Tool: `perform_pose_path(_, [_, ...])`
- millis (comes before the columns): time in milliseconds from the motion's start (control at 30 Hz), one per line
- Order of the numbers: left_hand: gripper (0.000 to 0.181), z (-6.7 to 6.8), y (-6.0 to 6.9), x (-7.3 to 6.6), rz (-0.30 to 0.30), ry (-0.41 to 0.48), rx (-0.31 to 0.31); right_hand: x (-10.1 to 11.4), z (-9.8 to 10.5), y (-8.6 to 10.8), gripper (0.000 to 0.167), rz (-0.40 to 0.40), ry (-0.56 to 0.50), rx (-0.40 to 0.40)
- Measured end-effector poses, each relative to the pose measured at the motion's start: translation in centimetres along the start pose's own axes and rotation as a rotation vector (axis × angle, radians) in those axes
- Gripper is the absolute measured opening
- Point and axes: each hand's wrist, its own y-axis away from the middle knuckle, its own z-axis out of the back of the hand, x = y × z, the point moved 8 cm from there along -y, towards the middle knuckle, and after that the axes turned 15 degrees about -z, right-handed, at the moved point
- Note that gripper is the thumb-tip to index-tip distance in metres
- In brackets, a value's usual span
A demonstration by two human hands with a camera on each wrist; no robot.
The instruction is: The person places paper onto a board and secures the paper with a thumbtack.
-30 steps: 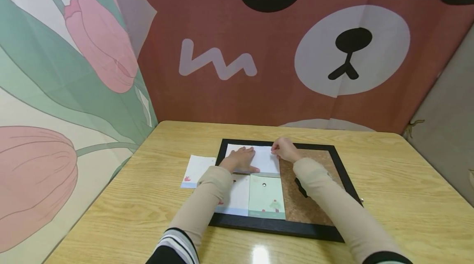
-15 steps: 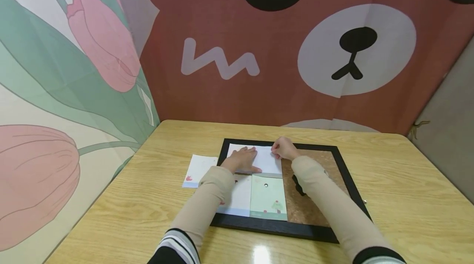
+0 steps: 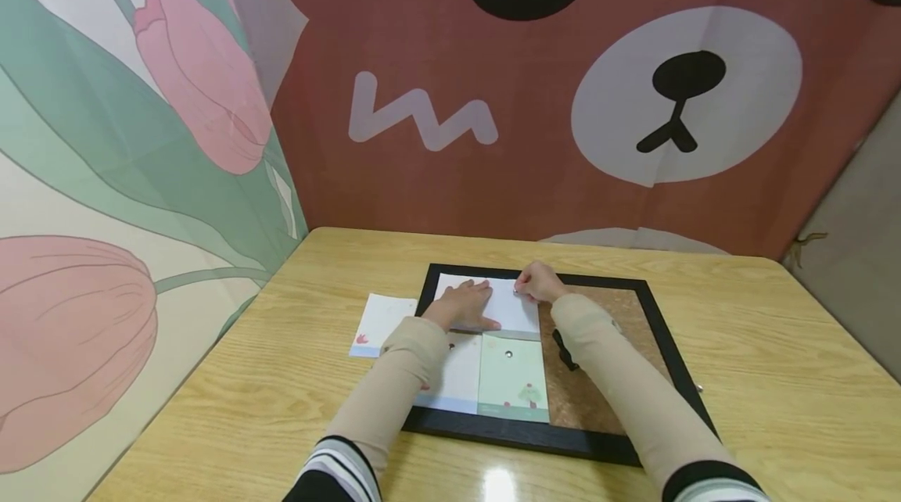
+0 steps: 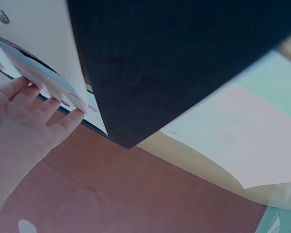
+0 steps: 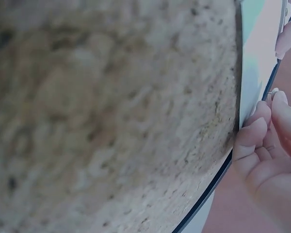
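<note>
A black-framed corkboard (image 3: pixel 587 400) lies on the table with paper sheets on it. My left hand (image 3: pixel 461 305) rests flat with spread fingers on the upper white sheet (image 3: pixel 517 316); in the left wrist view its fingertips (image 4: pixel 70 121) touch the paper. At that sheet's upper right, my right hand (image 3: pixel 540 281) pinches a small silver thumbtack (image 5: pixel 273 92) between thumb and forefinger, its other fingers curled against the paper edge. Below, a green sheet (image 3: pixel 512 385) and a white-and-blue sheet (image 3: pixel 454 389) each bear a thumbtack, partly hidden by my left arm on the latter.
A loose white sheet (image 3: pixel 380 318) lies on the table (image 3: pixel 232 400), left of the board. A small black object (image 3: pixel 563 352) on the cork is partly behind my right sleeve. Something tiny and shiny (image 3: pixel 699 389) sits just right of the frame.
My right hand has shifted slightly left over the upper sheet, and a silver glint now shows at its fingertips. The left hand keeps its place on the paper. The head view has turned slightly.
</note>
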Motion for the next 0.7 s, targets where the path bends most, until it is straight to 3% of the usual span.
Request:
perform_pose_path(400, [0.079, 0.29, 0.1, -0.15, 0.011, 0.012, -0.003, 0.29, -0.39, -0.33, 0.009, -0.031, 0.027, 0.005])
perform_pose_path(567, [0.078, 0.22, 0.05, -0.05, 0.011, 0.013, 0.001, 0.84, -0.35, 0.09, 0.01, 0.031, 0.054, -0.018])
perform_pose_path(700, [0.079, 0.13, 0.08, 0.0, 0.008, 0.012, 0.002, 0.47, -0.9, -0.87, 0.009, 0.078, 0.071, -0.021])
